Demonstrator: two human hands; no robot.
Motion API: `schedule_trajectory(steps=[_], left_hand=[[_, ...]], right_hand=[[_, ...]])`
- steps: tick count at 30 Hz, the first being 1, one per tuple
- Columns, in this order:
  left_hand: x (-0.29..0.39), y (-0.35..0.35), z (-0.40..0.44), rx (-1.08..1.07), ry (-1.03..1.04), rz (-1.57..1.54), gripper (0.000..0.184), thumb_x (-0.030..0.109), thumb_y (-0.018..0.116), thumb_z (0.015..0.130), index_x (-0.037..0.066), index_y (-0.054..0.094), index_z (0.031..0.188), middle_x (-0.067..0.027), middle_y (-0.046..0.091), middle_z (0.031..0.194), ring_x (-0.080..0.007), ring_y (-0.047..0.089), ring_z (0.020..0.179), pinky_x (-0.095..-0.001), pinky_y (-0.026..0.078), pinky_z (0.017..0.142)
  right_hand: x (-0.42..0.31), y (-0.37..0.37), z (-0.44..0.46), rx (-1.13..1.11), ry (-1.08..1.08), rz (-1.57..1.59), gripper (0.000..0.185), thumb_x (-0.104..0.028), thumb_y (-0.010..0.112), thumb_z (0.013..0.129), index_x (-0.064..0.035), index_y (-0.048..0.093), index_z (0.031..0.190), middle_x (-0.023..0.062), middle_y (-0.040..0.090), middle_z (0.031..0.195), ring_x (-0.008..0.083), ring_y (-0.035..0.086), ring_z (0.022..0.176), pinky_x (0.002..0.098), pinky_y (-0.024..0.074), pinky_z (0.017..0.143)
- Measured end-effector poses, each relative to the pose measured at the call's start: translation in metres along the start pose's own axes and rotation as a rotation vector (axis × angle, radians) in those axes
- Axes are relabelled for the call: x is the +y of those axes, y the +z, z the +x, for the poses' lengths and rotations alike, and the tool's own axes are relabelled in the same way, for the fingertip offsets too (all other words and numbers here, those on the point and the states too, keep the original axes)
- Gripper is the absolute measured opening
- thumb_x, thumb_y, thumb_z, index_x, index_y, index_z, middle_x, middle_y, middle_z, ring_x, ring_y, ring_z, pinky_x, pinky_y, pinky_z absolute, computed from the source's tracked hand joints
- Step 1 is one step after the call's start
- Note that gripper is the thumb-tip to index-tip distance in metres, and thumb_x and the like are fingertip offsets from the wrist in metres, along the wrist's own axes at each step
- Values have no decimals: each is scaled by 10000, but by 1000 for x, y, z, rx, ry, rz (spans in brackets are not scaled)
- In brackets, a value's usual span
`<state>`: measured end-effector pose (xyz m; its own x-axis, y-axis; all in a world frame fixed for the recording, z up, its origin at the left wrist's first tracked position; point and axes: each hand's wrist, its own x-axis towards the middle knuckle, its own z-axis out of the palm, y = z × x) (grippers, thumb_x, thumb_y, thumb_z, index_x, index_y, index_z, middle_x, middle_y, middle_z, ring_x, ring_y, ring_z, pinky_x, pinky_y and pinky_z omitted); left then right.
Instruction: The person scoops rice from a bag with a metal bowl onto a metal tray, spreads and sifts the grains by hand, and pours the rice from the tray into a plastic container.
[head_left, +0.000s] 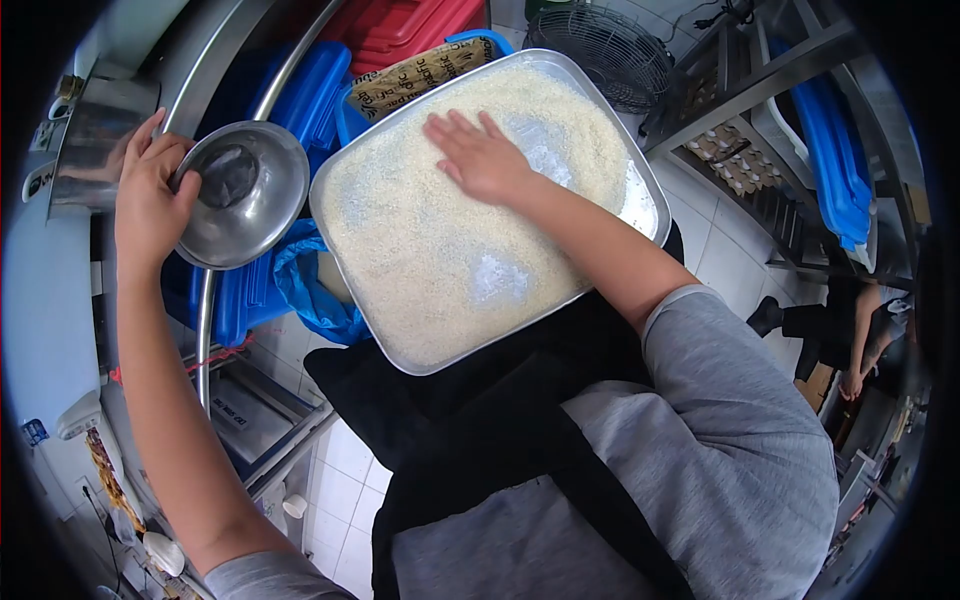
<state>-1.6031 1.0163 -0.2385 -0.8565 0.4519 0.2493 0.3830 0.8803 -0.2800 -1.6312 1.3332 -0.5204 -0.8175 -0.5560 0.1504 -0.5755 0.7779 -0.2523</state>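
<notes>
- Grey shirt [735, 400] and black apron [450, 440] come closest, the apron partly covered by the near edge of a wide metal tray [642, 208]; what bears the tray's weight is hidden
- Pale grain [410, 300], rice-like, lies in a thin, uneven layer over most of the tray, with whitish patches where the bottom seems to show through, and a bare strip near the right-hand end
- Right hand [478, 158] rests palm down on the grain toward the far side, fingers spread, pinching nothing
- Left hand [155, 195] pinches a metal bowl [250, 200] by its rim, thumb on the mouth side, the other fingers around the back; the bowl is tilted with its mouth toward the camera, just beside the tray
- Step in hand, as I judge it: spreading or feeling through the grain with the flat palm; continuing that stroke would call for light pressure, well inside the rim, with the bowl held clear
- No grain can be made out in the bowl; a dark round patch at its bottom may be only a reflection
- Tall metal pot [85, 150] stands behind the left hand, contents out of sight
- Blue bag [298, 275] beside the tray holds something pale, mostly hidden
- Egg trays [735, 155] on the right-hand rack carry eggs
- Red bin [405, 30] sits beyond, its inside not visible
</notes>
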Motion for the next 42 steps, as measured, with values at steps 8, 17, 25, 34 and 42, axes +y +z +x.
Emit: schedule_trajectory(steps=[8,17,25,34,42], left_hand=[[0,1,0,23,6,-43,129,11,588,719,-30,648,825,-106,650,1017,-342,452,1297,-429,388,1047],[-4,3,0,31,32,-53,134,18,593,715,-21,648,830,-95,650,1011,-340,462,1287,-424,402,1032],[-3,2,0,22,28,-33,136,19,593,717,-18,652,833,-90,651,1012,-339,461,1288,-425,402,1034],[-2,1,-1,26,2,-42,141,20,608,712,-4,662,841,-82,655,1023,-332,458,1295,-418,407,1033],[-3,3,-3,29,-14,-64,188,45,625,699,3,679,874,-83,656,1026,-314,454,1296,-415,413,1031]], right_hand=[[31,-15,7,-17,189,-164,574,-386,286,1018,-99,230,1513,47,208,1588,209,159,1470,465,91,1196],[85,-31,-15,-7,355,-262,580,-401,294,1015,-107,241,1512,42,212,1587,208,175,1467,458,99,1193],[70,-30,-67,28,387,-238,595,-392,350,1003,-79,257,1502,86,228,1578,242,202,1460,493,144,1174],[53,-64,-111,75,288,-225,548,-334,454,968,-137,339,1467,110,300,1545,277,296,1418,550,231,1122],[143,-94,-146,-31,668,509,389,-303,491,968,5,559,1195,224,648,1043,395,623,979,431,468,848]])
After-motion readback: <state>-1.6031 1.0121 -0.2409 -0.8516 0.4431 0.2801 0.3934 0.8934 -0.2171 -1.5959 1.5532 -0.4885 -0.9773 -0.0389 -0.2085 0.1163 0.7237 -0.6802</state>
